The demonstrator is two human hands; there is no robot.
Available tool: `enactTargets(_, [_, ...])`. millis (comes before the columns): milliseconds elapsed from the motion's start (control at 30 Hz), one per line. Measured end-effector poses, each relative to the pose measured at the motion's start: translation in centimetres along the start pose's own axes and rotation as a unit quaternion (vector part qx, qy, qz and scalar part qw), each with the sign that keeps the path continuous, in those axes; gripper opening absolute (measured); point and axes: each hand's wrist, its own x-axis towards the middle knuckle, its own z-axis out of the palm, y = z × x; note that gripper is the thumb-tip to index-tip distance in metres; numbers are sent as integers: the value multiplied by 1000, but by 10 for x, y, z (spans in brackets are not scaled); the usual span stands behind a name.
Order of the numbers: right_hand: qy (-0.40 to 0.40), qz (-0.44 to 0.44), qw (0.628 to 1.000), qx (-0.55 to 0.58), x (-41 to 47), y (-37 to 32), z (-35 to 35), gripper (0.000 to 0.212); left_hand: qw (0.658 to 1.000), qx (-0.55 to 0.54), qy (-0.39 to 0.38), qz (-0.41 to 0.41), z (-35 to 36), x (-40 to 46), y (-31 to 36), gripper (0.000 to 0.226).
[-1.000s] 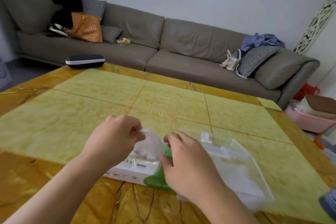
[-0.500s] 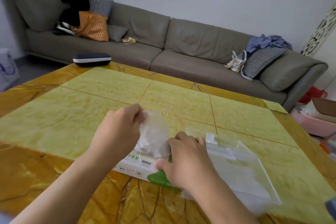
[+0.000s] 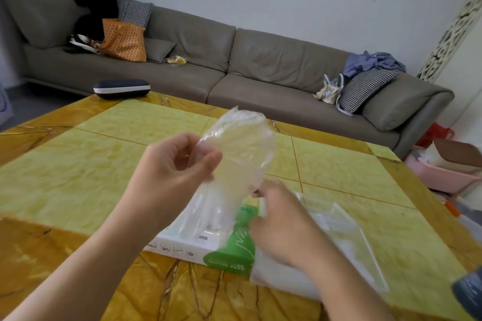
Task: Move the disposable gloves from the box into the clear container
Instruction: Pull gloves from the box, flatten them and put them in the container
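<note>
A white and green glove box (image 3: 224,249) lies flat on the yellow table near its front edge. My left hand (image 3: 169,172) pinches a clear disposable glove (image 3: 240,154) and holds it up above the box, its lower fingers trailing down to the box top. My right hand (image 3: 281,221) is just right of the box, fingers curled at the glove's lower edge; whether it grips the glove is hidden. A clear flat zip container (image 3: 347,240) lies on the table under and right of my right hand.
A dark oval case (image 3: 121,88) sits at the table's far left corner. The yellow marble table (image 3: 78,164) spreads to the left and back. A grey sofa (image 3: 234,60) with bags and cushions runs behind. Pink bins (image 3: 443,172) stand on the floor at right.
My left hand has drawn the glove up out of the box, from a small bunch to nearly its full length. My right hand stayed low beside the box.
</note>
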Motion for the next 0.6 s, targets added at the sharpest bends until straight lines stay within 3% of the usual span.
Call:
enactTargets(67, [46,-34,978,199,-3,10,-25,54,999,9,-31,-5,3,-3,1,16])
enactTargets(133, [-9,-59,890,453,-11,11,-43,40,998,2,-60,-10,8,-6,3,19])
enactTargets(167, [-31,-61,857,510,-15,11,-46,40,997,-1,-77,-16,11,-7,2,20])
enactTargets(200, [-36,-60,858,509,-17,10,-48,43,995,-3,-95,-22,14,-9,2,21])
enactTargets(233, [-20,-57,884,463,-18,12,-46,38,993,-4,-113,-27,17,-10,1,21])
enactTargets(300, [48,-50,930,361,-16,12,-40,13,990,-5,-135,-39,20,-12,0,21])
enactTargets(367, [95,-28,923,373,-15,11,-38,9,989,-18,-132,-57,20,-11,0,23])
enactTargets(467, [117,-23,903,412,-13,16,-41,31,987,-77,-100,-104,16,-6,-2,33])
enactTargets(533, [86,-40,907,410,-16,19,-42,48,985,-89,-99,-110,16,-5,-2,35])
enactTargets(600, [28,-57,902,427,-20,17,-41,37,985,-86,-103,-109,19,-6,-3,33])
